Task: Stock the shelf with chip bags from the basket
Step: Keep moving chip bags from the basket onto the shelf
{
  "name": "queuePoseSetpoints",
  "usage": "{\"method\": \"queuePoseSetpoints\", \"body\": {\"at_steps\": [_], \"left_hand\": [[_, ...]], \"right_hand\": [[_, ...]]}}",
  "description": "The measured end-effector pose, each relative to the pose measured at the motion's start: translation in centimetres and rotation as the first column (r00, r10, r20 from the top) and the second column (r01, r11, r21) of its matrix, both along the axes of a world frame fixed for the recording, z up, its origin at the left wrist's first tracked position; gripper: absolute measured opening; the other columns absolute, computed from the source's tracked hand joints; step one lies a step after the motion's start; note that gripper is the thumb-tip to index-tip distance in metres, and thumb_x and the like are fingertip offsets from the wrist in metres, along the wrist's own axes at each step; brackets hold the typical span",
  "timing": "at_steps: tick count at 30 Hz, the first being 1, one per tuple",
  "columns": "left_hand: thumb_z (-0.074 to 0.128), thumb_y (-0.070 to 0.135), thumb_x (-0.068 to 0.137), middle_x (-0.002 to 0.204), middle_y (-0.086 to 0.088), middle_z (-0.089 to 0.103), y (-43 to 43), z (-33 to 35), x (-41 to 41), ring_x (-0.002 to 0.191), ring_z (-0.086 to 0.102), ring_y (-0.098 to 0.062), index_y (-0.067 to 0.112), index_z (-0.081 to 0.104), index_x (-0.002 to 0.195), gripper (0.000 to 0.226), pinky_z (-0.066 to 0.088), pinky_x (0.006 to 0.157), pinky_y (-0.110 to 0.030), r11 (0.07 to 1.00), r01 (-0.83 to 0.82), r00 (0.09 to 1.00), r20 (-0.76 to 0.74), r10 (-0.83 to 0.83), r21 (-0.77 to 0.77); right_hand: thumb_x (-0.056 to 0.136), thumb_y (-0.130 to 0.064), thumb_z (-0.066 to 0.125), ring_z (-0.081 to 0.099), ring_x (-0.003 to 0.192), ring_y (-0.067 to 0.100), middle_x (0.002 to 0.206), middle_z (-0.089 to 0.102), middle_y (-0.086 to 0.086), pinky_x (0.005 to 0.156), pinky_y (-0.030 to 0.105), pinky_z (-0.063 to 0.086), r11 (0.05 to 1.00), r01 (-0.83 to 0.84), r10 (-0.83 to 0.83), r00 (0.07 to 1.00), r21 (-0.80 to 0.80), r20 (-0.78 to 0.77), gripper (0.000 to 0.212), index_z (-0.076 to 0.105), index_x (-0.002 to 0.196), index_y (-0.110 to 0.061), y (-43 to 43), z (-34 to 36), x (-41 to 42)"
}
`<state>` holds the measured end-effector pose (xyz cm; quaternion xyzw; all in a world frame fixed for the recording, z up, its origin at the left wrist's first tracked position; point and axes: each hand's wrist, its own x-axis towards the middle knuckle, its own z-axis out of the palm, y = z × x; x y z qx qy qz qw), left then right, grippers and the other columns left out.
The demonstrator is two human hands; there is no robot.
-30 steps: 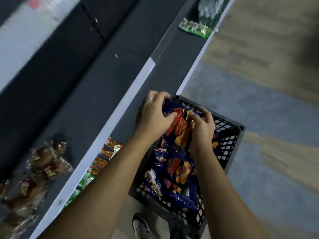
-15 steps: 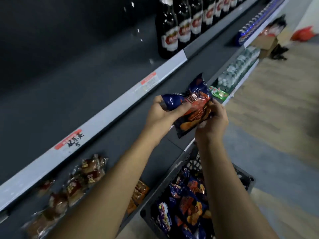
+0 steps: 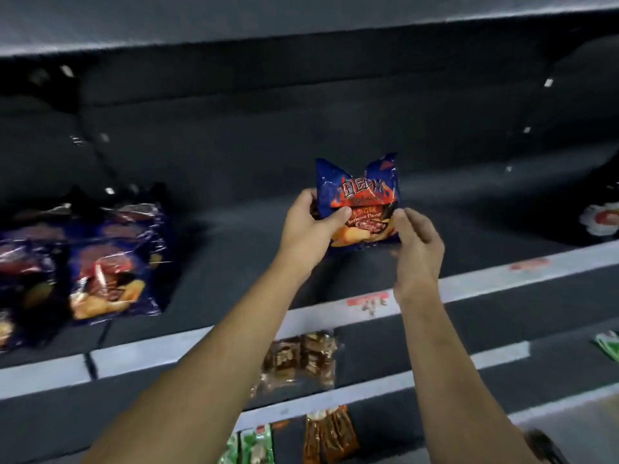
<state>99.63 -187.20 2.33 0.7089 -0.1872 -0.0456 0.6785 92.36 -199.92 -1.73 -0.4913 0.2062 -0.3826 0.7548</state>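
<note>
Left hand (image 3: 308,229): my fingers (image 3: 338,216) are curled round the lower left edge of the chip bag (image 3: 360,195), thumb across its front. Right hand (image 3: 418,242): my fingertips pinch the bag's lower right corner. Chip bag: blue with red and orange print, upright, held between both my hands over the dark shelf (image 3: 234,236); whether its bottom touches the shelf I cannot tell. Same shelf, well to the left: stocked blue bags (image 3: 110,262) of like print, blurred. Far right edge: a white-and-red package (image 3: 601,219), partly cut off. Shelf front: pale price rail (image 3: 201,343) with red labels. Next shelf down: brown snack packs (image 3: 301,360). Lowest shelf: orange-brown packs (image 3: 330,437), with green packs (image 3: 254,447) just beside them.
</note>
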Motion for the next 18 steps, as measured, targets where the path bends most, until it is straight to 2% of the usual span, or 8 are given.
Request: {"method": "queuePoseSetpoints", "body": {"at_steps": [3,6,10,12,14,15,16,18], "left_hand": [[0.075,0.007,0.083,0.099,0.003,0.070,5.2,0.1,3.0,0.093,0.068,-0.013,0.020,0.060,0.105,0.030,0.055,0.080,-0.023,0.992,-0.123,0.992,-0.001,0.123,0.006],[0.075,0.010,0.083,0.101,0.003,0.070,9.5,-0.7,5.6,0.094,0.068,-0.013,0.018,0.060,0.113,0.034,0.055,0.086,-0.028,0.963,-0.269,0.963,0.002,0.269,0.021],[0.076,0.013,0.083,0.109,0.002,0.063,13.1,-1.8,8.1,0.103,0.064,-0.016,0.017,0.048,0.121,0.047,0.052,0.096,-0.035,0.901,-0.432,0.902,-0.012,0.432,0.031],[0.073,0.013,0.086,0.105,0.008,0.057,14.3,-2.5,9.0,0.102,0.060,-0.012,0.016,0.046,0.121,0.044,0.050,0.087,-0.023,0.885,-0.463,0.885,-0.027,0.464,0.045],[0.070,0.015,0.089,0.109,0.009,0.054,15.1,-3.4,10.0,0.098,0.053,-0.005,0.013,0.047,0.124,0.042,0.040,0.074,-0.005,0.878,-0.471,0.880,-0.024,0.474,0.084],[0.069,0.016,0.090,0.111,0.009,0.053,15.4,-3.8,10.4,0.098,0.051,-0.003,0.013,0.048,0.127,0.042,0.037,0.071,-0.001,0.876,-0.468,0.881,-0.023,0.473,0.112],[0.067,0.017,0.091,0.113,0.009,0.053,15.6,-4.3,10.8,0.100,0.051,-0.003,0.013,0.048,0.129,0.043,0.038,0.075,-0.002,0.874,-0.465,0.881,-0.028,0.473,0.141],[0.068,0.021,0.090,0.120,0.004,0.059,15.8,-5.0,11.5,0.109,0.058,-0.011,0.012,0.048,0.135,0.050,0.047,0.093,-0.020,0.864,-0.466,0.877,-0.025,0.479,0.192]], "right_hand": [[0.094,-0.015,0.070,0.070,0.102,0.011,0.113,0.074,0.003,0.089,0.027,0.055,0.993,-0.103,0.101,0.994,-0.055,-0.029,0.018,0.072,0.112,-0.016,4.1,0.0,4.8],[0.093,-0.013,0.070,0.071,0.093,0.008,0.102,0.077,0.003,0.082,0.019,0.054,0.979,-0.162,0.152,0.985,-0.127,-0.087,0.014,0.076,0.105,-0.012,8.1,-0.3,9.0],[0.089,-0.015,0.073,0.072,0.100,0.017,0.101,0.077,0.003,0.095,0.033,0.056,0.975,-0.176,0.151,0.972,-0.137,-0.179,0.016,0.077,0.104,-0.011,12.0,-1.6,13.5],[0.090,-0.015,0.073,0.071,0.099,0.017,0.101,0.076,0.003,0.095,0.033,0.056,0.978,-0.166,0.136,0.967,-0.124,-0.217,0.014,0.077,0.103,-0.011,13.3,-2.1,14.9],[0.090,-0.014,0.073,0.070,0.098,0.015,0.099,0.075,0.000,0.092,0.028,0.054,0.982,-0.157,0.129,0.964,-0.108,-0.234,0.010,0.076,0.100,-0.015,14.4,-2.5,16.1],[0.090,-0.014,0.073,0.069,0.098,0.014,0.099,0.075,-0.001,0.090,0.026,0.053,0.982,-0.155,0.122,0.959,-0.112,-0.255,0.010,0.075,0.099,-0.017,14.9,-2.7,16.7],[0.090,-0.015,0.073,0.069,0.098,0.014,0.100,0.075,-0.001,0.089,0.025,0.051,0.980,-0.153,0.115,0.954,-0.123,-0.276,0.011,0.076,0.100,-0.017,15.3,-3.0,17.2],[0.091,-0.015,0.072,0.068,0.100,0.015,0.103,0.074,0.000,0.090,0.026,0.051,0.977,-0.155,0.102,0.943,-0.148,-0.316,0.015,0.076,0.105,-0.013,15.9,-3.5,18.2]]}}
